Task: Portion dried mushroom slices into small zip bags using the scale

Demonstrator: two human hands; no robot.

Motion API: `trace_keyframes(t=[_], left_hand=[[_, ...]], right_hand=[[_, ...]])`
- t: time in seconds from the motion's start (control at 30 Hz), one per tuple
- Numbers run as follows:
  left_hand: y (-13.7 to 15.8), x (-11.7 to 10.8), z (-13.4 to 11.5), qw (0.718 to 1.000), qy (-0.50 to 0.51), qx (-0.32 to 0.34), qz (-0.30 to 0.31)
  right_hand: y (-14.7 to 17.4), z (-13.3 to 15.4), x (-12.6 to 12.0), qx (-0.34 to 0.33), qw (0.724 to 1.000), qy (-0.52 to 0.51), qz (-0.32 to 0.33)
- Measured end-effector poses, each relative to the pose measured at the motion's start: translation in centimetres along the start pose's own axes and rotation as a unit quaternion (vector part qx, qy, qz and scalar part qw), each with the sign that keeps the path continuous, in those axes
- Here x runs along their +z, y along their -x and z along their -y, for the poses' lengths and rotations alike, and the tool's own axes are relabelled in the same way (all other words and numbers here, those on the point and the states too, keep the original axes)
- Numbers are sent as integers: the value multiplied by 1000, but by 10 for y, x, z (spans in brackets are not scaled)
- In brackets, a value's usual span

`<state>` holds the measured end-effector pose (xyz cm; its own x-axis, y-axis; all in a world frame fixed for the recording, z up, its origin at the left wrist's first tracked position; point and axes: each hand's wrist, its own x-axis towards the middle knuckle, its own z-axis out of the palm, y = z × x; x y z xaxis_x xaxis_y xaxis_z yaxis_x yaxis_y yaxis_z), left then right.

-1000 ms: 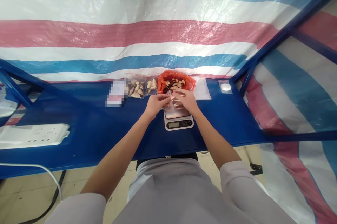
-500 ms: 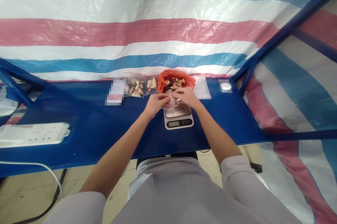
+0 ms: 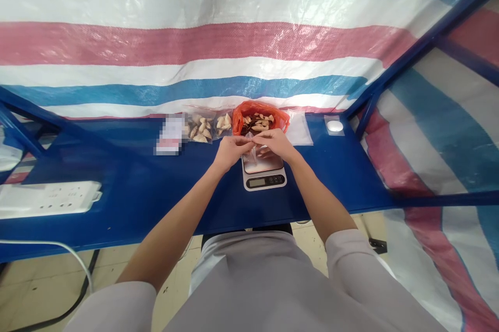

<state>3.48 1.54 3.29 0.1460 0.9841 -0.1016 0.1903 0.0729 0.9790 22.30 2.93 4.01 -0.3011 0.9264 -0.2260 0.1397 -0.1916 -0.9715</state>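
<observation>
My left hand (image 3: 229, 151) and my right hand (image 3: 275, 144) both pinch the top edge of a small clear plastic bag (image 3: 253, 157), held upright over the pan of a small digital kitchen scale (image 3: 264, 176). Just behind my hands sits an open orange plastic bag (image 3: 259, 119) full of pale and dark dried pieces. The clear bag's contents are hard to make out.
Filled clear bags (image 3: 206, 127) of pale pieces lie left of the orange bag, beside a blurred card (image 3: 170, 136). Empty clear bags (image 3: 300, 129) and a small white round object (image 3: 335, 126) lie to the right. A white power strip (image 3: 47, 199) rests at the blue table's (image 3: 128, 186) left end.
Both hands have lifted the small clear bag slightly and drawn closer together at its top edge. Nothing else on the table has moved.
</observation>
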Motion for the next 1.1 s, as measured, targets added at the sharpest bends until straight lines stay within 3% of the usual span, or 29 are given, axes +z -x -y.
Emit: trace_keyframes(t=[0.3, 0.53, 1.1], left_hand=[[-5, -1, -1, 999, 20, -22, 17], [-5, 1, -6, 997, 50, -47, 36], [-6, -6, -4, 998, 13, -6, 56]], right_hand=[[-1, -1, 0, -5, 1000, 6, -21], [1, -2, -2, -7, 1000, 7, 8], [3, 8, 4, -58, 990, 120, -37]])
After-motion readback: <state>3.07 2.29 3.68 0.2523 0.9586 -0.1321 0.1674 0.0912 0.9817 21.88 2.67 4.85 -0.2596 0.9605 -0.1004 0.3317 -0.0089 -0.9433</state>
